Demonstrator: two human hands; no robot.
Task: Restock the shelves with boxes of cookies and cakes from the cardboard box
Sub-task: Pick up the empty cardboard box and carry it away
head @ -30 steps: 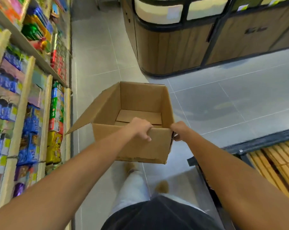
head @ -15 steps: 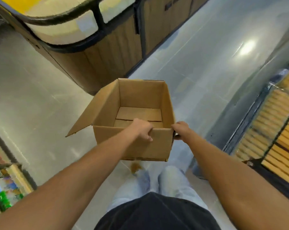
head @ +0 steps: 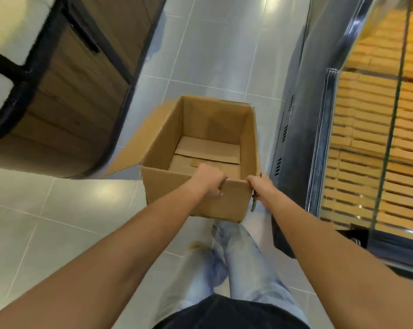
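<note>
An open brown cardboard box (head: 174,191) hangs in front of me above the tiled floor. Nothing lies inside it; only its folded bottom flaps show. My left hand (head: 209,179) grips the near rim, fingers curled over the edge. My right hand (head: 262,187) holds the near right corner of the same box. One flap of the box sticks out to the left. No stocked shelves or cookie boxes are in view.
A curved wood-panelled counter with a black frame (head: 65,96) stands to the left. On the right is a dark display case (head: 298,119) with wooden slats (head: 367,143) behind glass. Grey floor tiles (head: 212,53) run between them. My legs in light jeans are below the box.
The view has swung right: the stocked shelves on the left have left the frame, and the slatted display case now fills the right side. Both hands keep the same hold on the box.
</note>
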